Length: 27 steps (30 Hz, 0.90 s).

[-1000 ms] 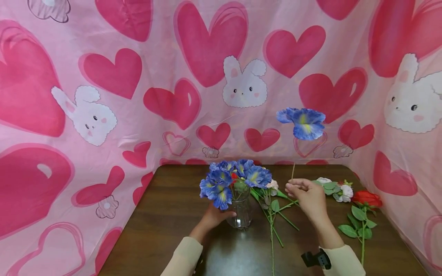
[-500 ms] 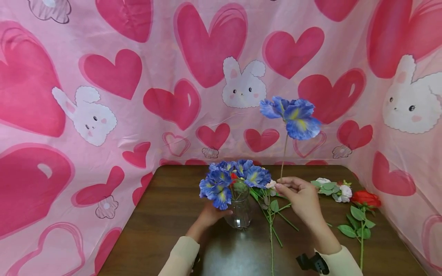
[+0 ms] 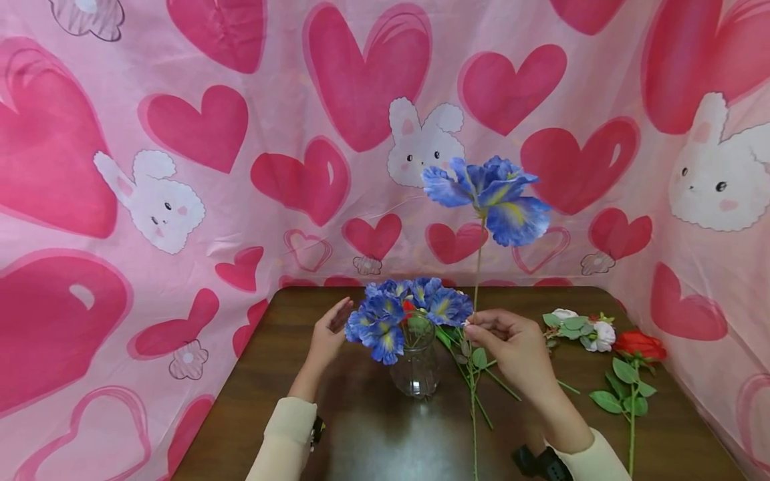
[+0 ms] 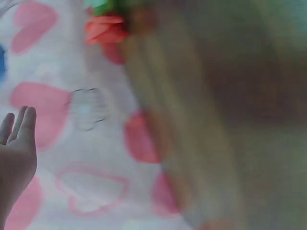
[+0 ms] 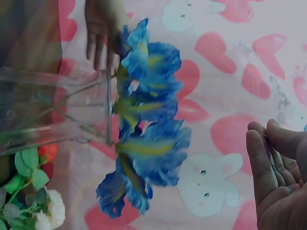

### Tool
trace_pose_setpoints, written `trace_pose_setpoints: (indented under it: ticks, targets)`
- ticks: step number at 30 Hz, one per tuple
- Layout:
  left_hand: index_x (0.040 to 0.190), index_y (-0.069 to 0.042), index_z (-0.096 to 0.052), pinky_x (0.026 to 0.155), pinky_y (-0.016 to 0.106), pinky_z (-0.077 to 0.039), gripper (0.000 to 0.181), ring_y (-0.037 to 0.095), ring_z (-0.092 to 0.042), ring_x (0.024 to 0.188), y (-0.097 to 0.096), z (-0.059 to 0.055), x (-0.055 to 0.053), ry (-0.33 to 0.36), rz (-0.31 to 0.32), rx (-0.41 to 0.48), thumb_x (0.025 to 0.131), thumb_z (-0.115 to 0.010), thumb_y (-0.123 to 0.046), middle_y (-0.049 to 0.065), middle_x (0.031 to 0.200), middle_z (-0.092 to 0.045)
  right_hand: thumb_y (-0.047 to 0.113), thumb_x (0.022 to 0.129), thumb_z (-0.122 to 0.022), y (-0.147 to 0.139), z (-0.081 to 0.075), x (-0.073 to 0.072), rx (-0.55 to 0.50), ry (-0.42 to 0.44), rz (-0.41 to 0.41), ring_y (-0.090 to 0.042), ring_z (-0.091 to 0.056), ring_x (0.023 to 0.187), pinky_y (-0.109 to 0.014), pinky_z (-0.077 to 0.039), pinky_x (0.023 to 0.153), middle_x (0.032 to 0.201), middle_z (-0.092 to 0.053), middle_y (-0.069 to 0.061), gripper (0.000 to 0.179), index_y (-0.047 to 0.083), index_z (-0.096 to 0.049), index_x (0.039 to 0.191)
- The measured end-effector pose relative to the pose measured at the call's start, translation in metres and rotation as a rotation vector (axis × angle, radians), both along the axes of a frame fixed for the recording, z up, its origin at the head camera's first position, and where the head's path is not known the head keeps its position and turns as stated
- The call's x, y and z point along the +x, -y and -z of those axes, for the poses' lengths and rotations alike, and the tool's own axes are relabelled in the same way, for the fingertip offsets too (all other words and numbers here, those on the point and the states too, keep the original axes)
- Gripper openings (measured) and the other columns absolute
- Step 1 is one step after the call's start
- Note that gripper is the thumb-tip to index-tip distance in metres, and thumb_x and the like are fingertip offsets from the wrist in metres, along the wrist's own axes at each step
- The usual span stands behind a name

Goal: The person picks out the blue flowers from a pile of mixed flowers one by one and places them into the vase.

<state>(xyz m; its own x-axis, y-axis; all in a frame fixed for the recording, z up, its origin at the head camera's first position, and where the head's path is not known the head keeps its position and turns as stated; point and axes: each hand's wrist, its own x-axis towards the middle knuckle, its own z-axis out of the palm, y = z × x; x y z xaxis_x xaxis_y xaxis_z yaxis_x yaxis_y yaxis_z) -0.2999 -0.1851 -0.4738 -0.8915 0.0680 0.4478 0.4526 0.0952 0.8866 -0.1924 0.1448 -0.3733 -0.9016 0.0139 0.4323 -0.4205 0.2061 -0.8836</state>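
My right hand (image 3: 517,351) pinches the thin stem of a blue iris (image 3: 511,207) between thumb and fingertips, its bloom high above the table. To its left stands a clear glass vase (image 3: 415,374) holding several blue irises (image 3: 379,321) and a bit of red flower (image 3: 408,308). In the right wrist view the irises (image 5: 153,143) crowd over the vase rim (image 5: 109,108). My left hand (image 3: 325,337) is raised beside the irises, its fingers extended and holding nothing. The left wrist view, partly blurred, shows that hand (image 4: 17,148) at its left edge.
Green-stemmed flowers (image 3: 475,394) lie on the brown table (image 3: 283,374) right of the vase. Farther right are white flowers (image 3: 600,336) and a red rose (image 3: 639,346) with leaves. A pink cloth (image 3: 361,194) with hearts and rabbits hangs behind and at the sides.
My left hand has let go of the vase and moved left and up. My right hand has carried the iris leftward towards the vase, with the bloom rising.
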Motion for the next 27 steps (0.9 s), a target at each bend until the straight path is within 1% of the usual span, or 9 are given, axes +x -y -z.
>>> trace_pose_setpoints:
  ticks: [2, 4, 9, 11, 16, 18, 23, 25, 27]
  targets:
    - [0.135, 0.014, -0.045, 0.096, 0.035, -0.046, 0.052, 0.049, -0.048, 0.12, 0.001, -0.009, -0.003, -0.017, -0.009, 0.03, 0.086, -0.06, 0.018, 0.033, 0.131, -0.051, 0.005, 0.085, -0.074, 0.003, -0.002, 0.002, 0.015, -0.023, -0.016, -0.017, -0.069, 0.069, -0.027, -0.056, 0.063, 0.08, -0.072, -0.008, 0.012, -0.001, -0.072, 0.095]
    - [0.136, 0.013, -0.046, 0.098, 0.042, -0.044, 0.051, 0.049, -0.048, 0.12, -0.002, -0.024, -0.002, -0.046, -0.004, 0.05, 0.087, -0.061, 0.017, 0.031, 0.132, -0.051, 0.005, 0.085, -0.074, 0.007, -0.003, 0.003, 0.042, -0.048, -0.024, -0.016, -0.068, 0.065, -0.027, -0.056, 0.06, 0.077, -0.071, -0.006, 0.01, 0.001, -0.072, 0.093]
    - [0.133, 0.015, -0.047, 0.099, 0.05, -0.04, 0.049, 0.046, -0.051, 0.12, -0.016, -0.07, 0.014, -0.137, 0.02, 0.05, 0.087, -0.063, 0.014, 0.032, 0.129, -0.053, 0.006, 0.084, -0.075, 0.015, -0.003, 0.006, 0.038, -0.04, -0.076, -0.013, -0.066, 0.062, -0.03, -0.055, 0.058, 0.075, -0.071, -0.004, 0.008, 0.003, -0.073, 0.091]
    - [0.132, 0.016, -0.048, 0.1, 0.049, -0.04, 0.049, 0.045, -0.051, 0.121, -0.024, -0.083, 0.018, -0.159, 0.041, 0.052, 0.086, -0.064, 0.014, 0.031, 0.129, -0.054, 0.007, 0.084, -0.075, 0.018, -0.003, 0.007, 0.027, -0.026, -0.1, -0.014, -0.067, 0.062, -0.031, -0.056, 0.058, 0.076, -0.071, -0.004, 0.008, 0.002, -0.073, 0.091]
    - [0.134, 0.011, -0.05, 0.098, 0.044, -0.044, 0.049, 0.036, -0.054, 0.121, -0.04, -0.095, 0.02, -0.233, 0.104, 0.04, 0.087, -0.065, 0.009, 0.028, 0.13, -0.055, 0.009, 0.084, -0.076, 0.025, -0.001, 0.008, 0.026, -0.006, -0.135, -0.016, -0.067, 0.065, -0.03, -0.057, 0.06, 0.079, -0.071, -0.004, 0.01, 0.003, -0.073, 0.091]
    - [0.133, 0.012, -0.05, 0.095, 0.047, -0.045, 0.047, 0.037, -0.055, 0.119, -0.048, -0.105, 0.027, -0.258, 0.124, 0.024, 0.088, -0.064, 0.011, 0.028, 0.129, -0.056, 0.01, 0.084, -0.076, 0.027, 0.0, 0.008, 0.035, -0.003, -0.141, -0.016, -0.068, 0.067, -0.03, -0.056, 0.06, 0.08, -0.072, -0.002, 0.009, 0.005, -0.074, 0.091]
    - [0.128, 0.012, -0.055, 0.09, 0.041, -0.05, 0.041, 0.034, -0.06, 0.113, -0.067, -0.125, 0.041, -0.32, 0.197, 0.027, 0.088, -0.062, 0.012, 0.027, 0.123, -0.06, 0.012, 0.083, -0.077, 0.033, 0.005, 0.009, 0.065, -0.011, -0.148, -0.016, -0.068, 0.065, -0.03, -0.054, 0.057, 0.078, -0.072, 0.002, 0.009, 0.009, -0.074, 0.091]
    - [0.126, 0.01, -0.058, 0.087, 0.036, -0.052, 0.037, 0.029, -0.063, 0.11, -0.073, -0.128, 0.044, -0.35, 0.233, 0.038, 0.09, -0.065, 0.004, 0.025, 0.12, -0.063, 0.011, 0.083, -0.077, 0.035, 0.009, 0.008, 0.069, -0.019, -0.154, -0.016, -0.067, 0.065, -0.03, -0.054, 0.057, 0.078, -0.072, 0.002, 0.009, 0.009, -0.074, 0.091]
    - [0.124, 0.009, -0.059, 0.085, 0.037, -0.053, 0.037, 0.029, -0.065, 0.107, -0.08, -0.132, 0.049, -0.354, 0.267, 0.051, 0.091, -0.067, -0.006, 0.025, 0.117, -0.064, 0.011, 0.082, -0.077, 0.037, 0.011, 0.007, 0.08, -0.022, -0.155, -0.015, -0.067, 0.065, -0.03, -0.054, 0.056, 0.078, -0.072, 0.002, 0.009, 0.011, -0.074, 0.09]
